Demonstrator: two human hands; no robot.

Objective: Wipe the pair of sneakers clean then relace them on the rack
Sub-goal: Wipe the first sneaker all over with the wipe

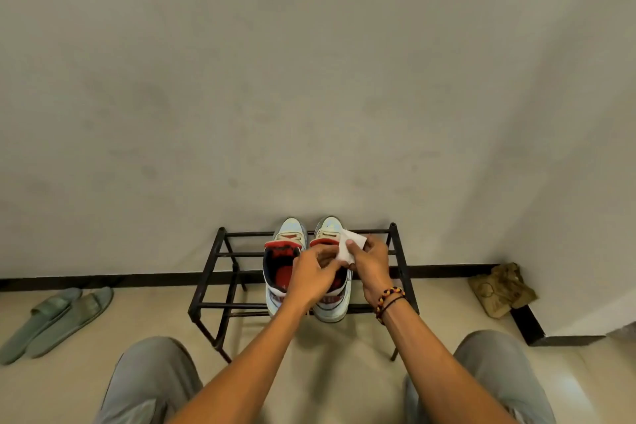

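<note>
- Plain wall behind, black rack (225, 253) on beige floor.
- Both sneakers (285, 251) on rack's top tier, side by side.
- Your right hand (370, 263) pinches white wipe (349, 248) over right sneaker.
- Your left hand (311, 274) grips wipe's near edge, fingers curled.

Soft, dim, even light fills the scene with a greenish-grey cast and no harsh glare. The plain plastered wall (309, 79) darkens toward the upper left and upper right corners, like vignetting. Faint, diffuse shadows lie on the pale tiled floor (344, 372) under the black metal-bar shoe rack (220, 253) and the forearms. A mild bright patch sits on the grey trouser knee (564, 385) at lower right. Wide-angle distortion bends the dark skirting line (103, 280) and stretches the edges. Detail is slightly soft throughout.
</note>
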